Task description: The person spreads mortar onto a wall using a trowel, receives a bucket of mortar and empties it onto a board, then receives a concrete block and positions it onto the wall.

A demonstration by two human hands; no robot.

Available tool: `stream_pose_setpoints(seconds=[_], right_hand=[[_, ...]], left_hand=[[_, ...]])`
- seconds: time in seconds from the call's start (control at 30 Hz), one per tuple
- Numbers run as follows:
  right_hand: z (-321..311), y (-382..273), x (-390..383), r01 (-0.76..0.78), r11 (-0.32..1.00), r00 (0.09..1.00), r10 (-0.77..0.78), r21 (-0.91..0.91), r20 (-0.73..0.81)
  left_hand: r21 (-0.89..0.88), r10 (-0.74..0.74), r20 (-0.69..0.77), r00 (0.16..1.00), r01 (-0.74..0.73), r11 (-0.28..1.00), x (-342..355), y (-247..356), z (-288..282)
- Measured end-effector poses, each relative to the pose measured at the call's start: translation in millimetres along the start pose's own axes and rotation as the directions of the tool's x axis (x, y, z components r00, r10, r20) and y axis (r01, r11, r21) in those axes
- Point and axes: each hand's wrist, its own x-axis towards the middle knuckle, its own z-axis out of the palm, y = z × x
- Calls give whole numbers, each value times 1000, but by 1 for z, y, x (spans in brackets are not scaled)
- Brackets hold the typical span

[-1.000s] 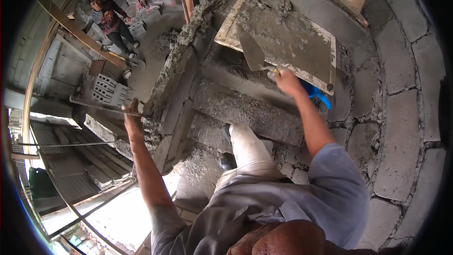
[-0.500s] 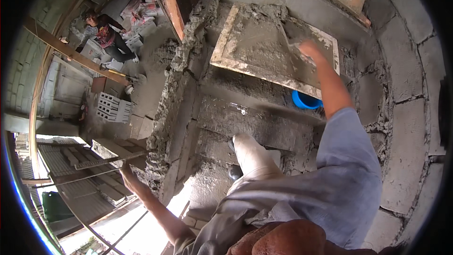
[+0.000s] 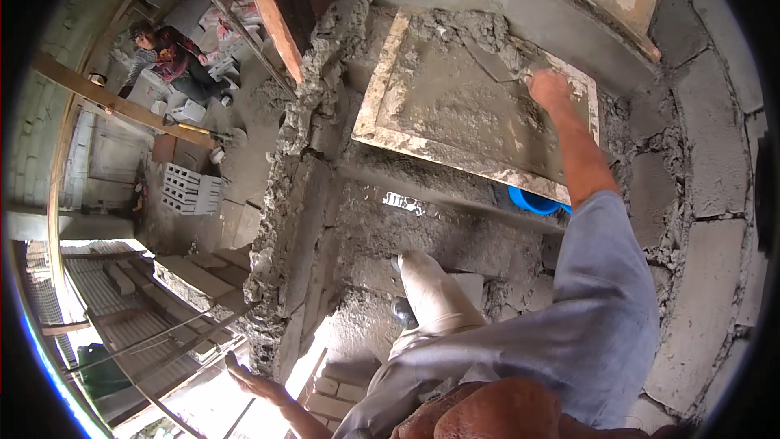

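Setting: raised work platform beside a grey block wall (image 3: 715, 195), open drop at left w/ a second person (image 3: 166, 53) on the ground well below. Mortar board (image 3: 479, 106), square, pale-edged, lies flat on the platform at upper centre, covered w/ wet grey mortar (image 3: 455, 110); a blue tub (image 3: 532, 202) shows just under its near edge. Trowel (image 3: 491, 61) rests blade-down in the mortar heap at the board's far side. Right hand (image 3: 548, 88) is closed round the trowel handle, arm fully stretched fwd from the blue-grey sleeve (image 3: 601, 309). Left hand (image 3: 248, 378) is flung back low-left, fingers spread, holding nothing, over the bright gap. Risks, as I judge them: the long reach shifts weight fwd, so a slip near the crumbly mortar-caked ledge (image 3: 305, 154) is plausible; mortar pushed off the board could fall toward the person below; an overloaded blade may shed its load.
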Motion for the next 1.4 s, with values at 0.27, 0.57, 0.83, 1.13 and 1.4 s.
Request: stream_pose_setpoints(seconds=[0.27, 0.57, 0.83, 1.13, 1.4], right_hand=[[10, 5, 62, 83, 995, 990, -88, -52, -113], [-6, 16, 27, -56, 996, 964, 35, -71, -265], [-81, 60, -31, -48, 962, 894, -79, -268, -441], [-109, -105, -157, 417, 904, 766, -408, -100, -496], [-145, -317, -265, 867, 461, 482, -680, 189, -553]], left_hand=[[129, 4, 14, 1000, -6, 992, -1, 10, 12], [138, 26, -1, 1000, -26, 990, -5, 10, -3], [-70, -32, 94, 995, 38, 997, -50, 8, 0], [-250, -87, 677, 731, 340, 907, -95, 64, 14], [-478, -78, 702, 708, 549, 686, -44, 35, 5]])
